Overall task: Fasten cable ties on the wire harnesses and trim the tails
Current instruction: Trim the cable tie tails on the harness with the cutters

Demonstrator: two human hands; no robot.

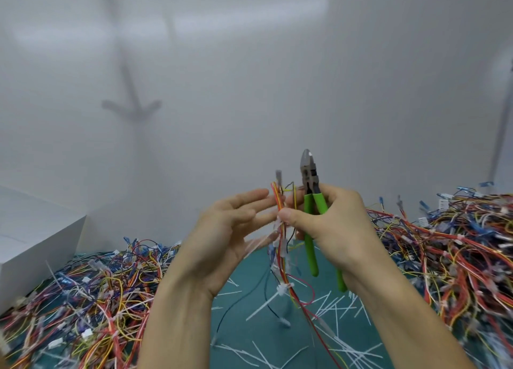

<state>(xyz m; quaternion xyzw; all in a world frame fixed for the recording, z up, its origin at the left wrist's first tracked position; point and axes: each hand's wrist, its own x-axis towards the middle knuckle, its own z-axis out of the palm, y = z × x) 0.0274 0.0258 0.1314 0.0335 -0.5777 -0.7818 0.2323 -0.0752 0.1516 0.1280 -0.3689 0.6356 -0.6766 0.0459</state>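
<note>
Harness [281,202] held upright above the mat [249,329].
Right hand [336,229] grips green cutters [309,174], its thumb pinching the harness; left hand [227,229] is straight-fingered, tips at the wires. White box [36,243] at left, contents unseen.

Grey metal cutter head [307,171], glossy green plastic handles [311,243] (smooth), matt teal mat [249,321]

The person is working with a bare left hand [230,229] and a bare right hand [333,224]; the left forearm [177,313] and right forearm [402,313] are showing uncovered, the right thumbnail looking short.
</note>
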